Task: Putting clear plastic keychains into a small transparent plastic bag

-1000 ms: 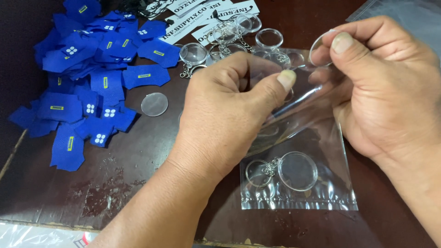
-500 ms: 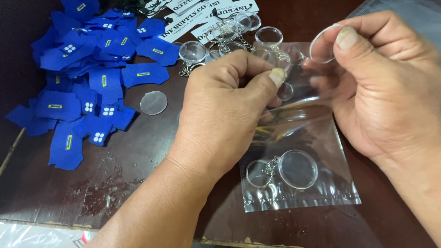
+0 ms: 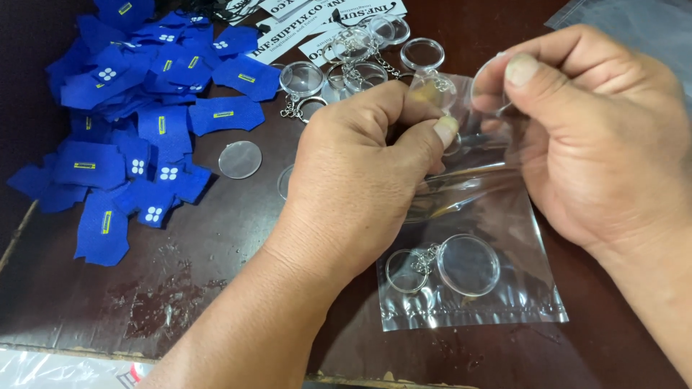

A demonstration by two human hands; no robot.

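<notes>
A clear plastic bag [image 3: 504, 288] lies on the dark wooden table [image 3: 216, 252], with a round clear keychain [image 3: 465, 265] and its ring inside near the sealed end. My left hand [image 3: 360, 180] pinches the bag's open edge between thumb and fingers. My right hand [image 3: 598, 137] grips the opposite side of the opening, thumb on top. Both hands pull the mouth apart above the table.
A heap of blue paper cut-outs [image 3: 137, 122] covers the left side. Several empty clear keychains [image 3: 360, 61] and white printed strips [image 3: 317, 29] lie at the back. One loose clear disc [image 3: 239, 159] sits beside the blue pile. More plastic [image 3: 634, 21] lies at the far right.
My left thumb has slid along the bag's opening and the fingers have curled tighter; the bag has crumpled a little more between the hands.
</notes>
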